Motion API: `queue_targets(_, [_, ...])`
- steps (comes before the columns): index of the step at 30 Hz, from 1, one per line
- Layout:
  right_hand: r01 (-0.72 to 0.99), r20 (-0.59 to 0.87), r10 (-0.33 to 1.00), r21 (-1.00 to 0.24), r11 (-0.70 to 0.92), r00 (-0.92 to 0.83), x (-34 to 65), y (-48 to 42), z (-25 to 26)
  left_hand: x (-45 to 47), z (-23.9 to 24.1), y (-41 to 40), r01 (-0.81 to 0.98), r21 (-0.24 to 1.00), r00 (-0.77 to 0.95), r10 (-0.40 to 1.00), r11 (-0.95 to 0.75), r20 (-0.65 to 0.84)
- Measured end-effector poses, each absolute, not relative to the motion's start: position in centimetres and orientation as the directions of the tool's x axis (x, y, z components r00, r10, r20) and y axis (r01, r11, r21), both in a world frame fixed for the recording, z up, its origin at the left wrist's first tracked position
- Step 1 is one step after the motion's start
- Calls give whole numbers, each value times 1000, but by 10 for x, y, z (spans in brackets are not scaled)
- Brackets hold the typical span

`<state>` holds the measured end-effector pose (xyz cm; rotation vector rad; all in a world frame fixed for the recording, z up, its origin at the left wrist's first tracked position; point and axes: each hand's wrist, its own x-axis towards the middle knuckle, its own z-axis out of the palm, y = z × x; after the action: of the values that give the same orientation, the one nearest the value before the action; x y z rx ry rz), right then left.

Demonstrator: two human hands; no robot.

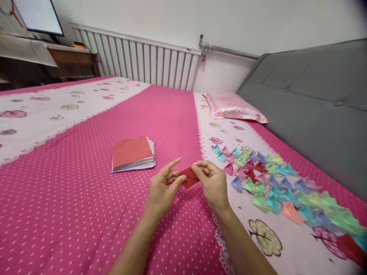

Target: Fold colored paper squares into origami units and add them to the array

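Note:
A small folded piece of red paper [189, 178] is held above the bed between my two hands. My left hand [163, 188] pinches its left end between thumb and fingers, with the index finger raised away from it. On the other end, the thumb and curled fingers of my right hand [212, 184] press the paper's upper right corner. A stack of square coloured paper [132, 152], red sheet on top, lies on the bedspread beyond my left hand. To the right of my right hand stand several rows of folded paper boats [276, 191] in many colours.
A pink dotted bedspread [86, 198] covers the bed. A pink pillow [233, 107] lies near the grey padded headboard [309, 88]. Along the far wall runs a white radiator [143, 61]. A desk [71, 57] with a monitor [38, 15] stands at far left.

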<state>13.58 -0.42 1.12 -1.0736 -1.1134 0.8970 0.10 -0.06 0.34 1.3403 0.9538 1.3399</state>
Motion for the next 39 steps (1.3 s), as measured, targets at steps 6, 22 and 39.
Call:
queue_targets(6, [-174, 199, 941, -952, 252, 274, 135, -2, 8, 5, 7, 0, -245, 966, 63, 993, -76, 95])
queue_targets(22, [-189, 175, 961, -958, 216, 214, 136, -5, 9, 0, 3, -4, -196, 970, 69, 985, -142, 158])
queue_targets(39, [-203, 197, 937, -944, 261, 289, 137, -2, 9, 0, 5, -4, -293, 949, 97, 984, -112, 146])
